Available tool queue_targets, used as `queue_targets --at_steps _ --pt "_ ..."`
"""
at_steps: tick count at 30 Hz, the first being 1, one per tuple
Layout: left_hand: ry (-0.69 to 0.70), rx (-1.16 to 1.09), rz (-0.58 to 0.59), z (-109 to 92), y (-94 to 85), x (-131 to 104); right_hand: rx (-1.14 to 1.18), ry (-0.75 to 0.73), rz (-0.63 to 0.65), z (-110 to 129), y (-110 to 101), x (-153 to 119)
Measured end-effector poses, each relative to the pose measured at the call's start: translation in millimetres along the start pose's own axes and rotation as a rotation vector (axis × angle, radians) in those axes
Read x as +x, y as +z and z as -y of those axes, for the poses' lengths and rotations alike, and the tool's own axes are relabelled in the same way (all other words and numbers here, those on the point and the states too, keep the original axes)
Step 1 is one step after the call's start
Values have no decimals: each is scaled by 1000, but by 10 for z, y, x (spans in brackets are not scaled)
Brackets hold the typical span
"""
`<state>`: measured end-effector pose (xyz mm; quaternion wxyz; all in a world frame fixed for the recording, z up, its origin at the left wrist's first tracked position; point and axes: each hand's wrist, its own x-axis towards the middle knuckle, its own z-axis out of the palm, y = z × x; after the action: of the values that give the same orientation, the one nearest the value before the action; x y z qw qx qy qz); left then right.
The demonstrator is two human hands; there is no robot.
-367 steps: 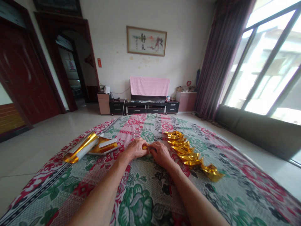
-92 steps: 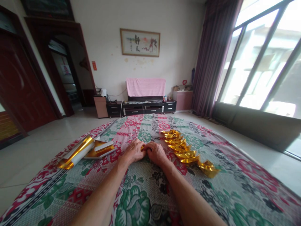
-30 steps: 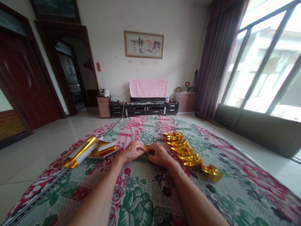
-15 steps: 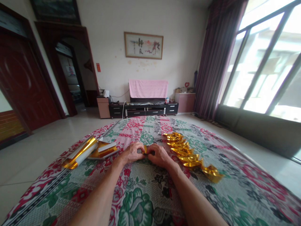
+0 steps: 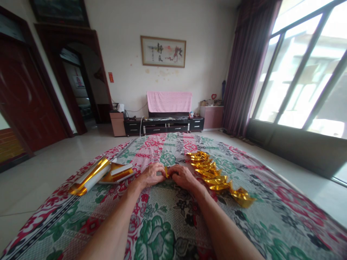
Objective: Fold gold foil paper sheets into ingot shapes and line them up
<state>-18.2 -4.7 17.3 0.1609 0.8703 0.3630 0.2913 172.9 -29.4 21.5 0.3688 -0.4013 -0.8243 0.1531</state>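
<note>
Gold foil (image 5: 166,171) is pinched by the left hand (image 5: 152,174) and right hand (image 5: 185,176), near folded gold pieces (image 5: 210,172) on patterned cloth (image 5: 159,209).

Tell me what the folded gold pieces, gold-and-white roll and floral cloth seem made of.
Folded gold pieces: probably foil paper; shiny, sharply creased. Gold-and-white roll: likely foil-faced paper, its gold glossy, its white duller. Floral cloth: matte, rippled fabric; fiber unclear.
</note>
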Motion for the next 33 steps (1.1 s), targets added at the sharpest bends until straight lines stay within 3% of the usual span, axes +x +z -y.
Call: queue_targets --at_steps 14,24,33 --pt "-55 -11 25 -37 -21 3 -58 -18 -15 1 52 1" --pt "-43 106 -69 37 100 38 -73 -11 19 -25 49 19" --pt "-41 146 -73 63 143 76 -67 0 13 -23 36 11"
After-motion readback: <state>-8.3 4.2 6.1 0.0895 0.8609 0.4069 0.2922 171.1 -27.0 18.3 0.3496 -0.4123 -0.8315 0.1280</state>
